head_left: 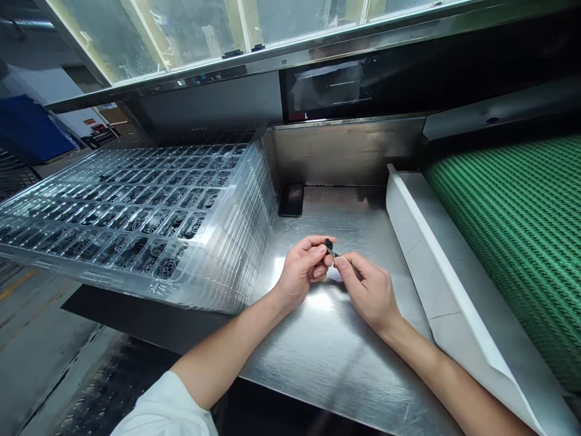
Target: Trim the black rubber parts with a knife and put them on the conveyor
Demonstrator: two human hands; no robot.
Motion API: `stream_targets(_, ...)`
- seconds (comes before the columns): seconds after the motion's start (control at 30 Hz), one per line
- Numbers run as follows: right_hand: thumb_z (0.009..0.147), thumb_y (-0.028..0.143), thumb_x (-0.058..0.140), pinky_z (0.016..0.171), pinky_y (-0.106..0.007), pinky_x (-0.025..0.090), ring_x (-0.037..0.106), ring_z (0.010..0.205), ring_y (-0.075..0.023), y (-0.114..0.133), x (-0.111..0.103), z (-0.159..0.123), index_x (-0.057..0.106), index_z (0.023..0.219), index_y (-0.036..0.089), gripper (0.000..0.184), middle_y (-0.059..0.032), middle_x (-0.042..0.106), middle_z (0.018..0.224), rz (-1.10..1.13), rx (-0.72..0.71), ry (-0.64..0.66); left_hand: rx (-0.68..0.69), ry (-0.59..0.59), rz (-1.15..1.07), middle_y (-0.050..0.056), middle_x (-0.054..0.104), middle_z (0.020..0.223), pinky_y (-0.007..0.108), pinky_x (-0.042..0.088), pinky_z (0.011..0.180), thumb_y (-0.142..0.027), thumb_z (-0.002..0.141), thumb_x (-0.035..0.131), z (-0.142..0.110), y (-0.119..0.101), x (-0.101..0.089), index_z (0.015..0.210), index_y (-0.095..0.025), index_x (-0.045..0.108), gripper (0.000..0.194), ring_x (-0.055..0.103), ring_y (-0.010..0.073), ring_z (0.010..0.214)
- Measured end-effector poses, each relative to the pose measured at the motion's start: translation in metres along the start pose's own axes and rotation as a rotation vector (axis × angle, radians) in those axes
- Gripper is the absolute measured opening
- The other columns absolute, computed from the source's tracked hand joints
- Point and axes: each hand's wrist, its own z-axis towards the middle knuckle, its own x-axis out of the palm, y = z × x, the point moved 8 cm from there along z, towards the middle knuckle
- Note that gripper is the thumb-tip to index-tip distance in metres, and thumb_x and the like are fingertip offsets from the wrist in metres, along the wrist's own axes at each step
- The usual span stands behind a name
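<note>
The left hand (pixel 302 269) and the right hand (pixel 367 290) are pinching together a small black part (pixel 329 246) above a steel bench (pixel 327 345), with stacked clear plastic trays (pixel 136 218) standing at left and a green conveyor belt (pixel 512 242) lying at right.

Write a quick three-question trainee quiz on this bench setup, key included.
1. True or false: the stack of clear plastic trays stands to the left of the small black part held at the person's fingertips.
2. Multiple choice: what lies between the brushed stainless steel bench and the green ribbed conveyor belt? A) a white angled panel B) a blue crate C) a black rubber mat
3. Short answer: which is nearer the white angled panel, the left hand or the right hand?

Key: 1 true; 2 A; 3 the right hand.
</note>
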Motion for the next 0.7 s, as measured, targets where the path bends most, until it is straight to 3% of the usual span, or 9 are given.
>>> stream_targets(0.7, 0.108, 0.059, 0.051, 0.057, -0.029, 0.032, 0.044, 0.058, -0.0166, -0.0104, 0.0022, -0.0005, 0.067, 0.085, 0.022, 0.046, 0.0036, 0.051, 0.064, 0.007, 0.112, 0.02, 0.023, -0.013, 0.038, -0.001, 0.057, 0.071, 0.02, 0.021, 0.049, -0.042, 0.08, 0.087, 0.0007, -0.0011, -0.0032, 0.115, -0.012, 0.069, 0.05, 0.033, 0.0047, 0.051)
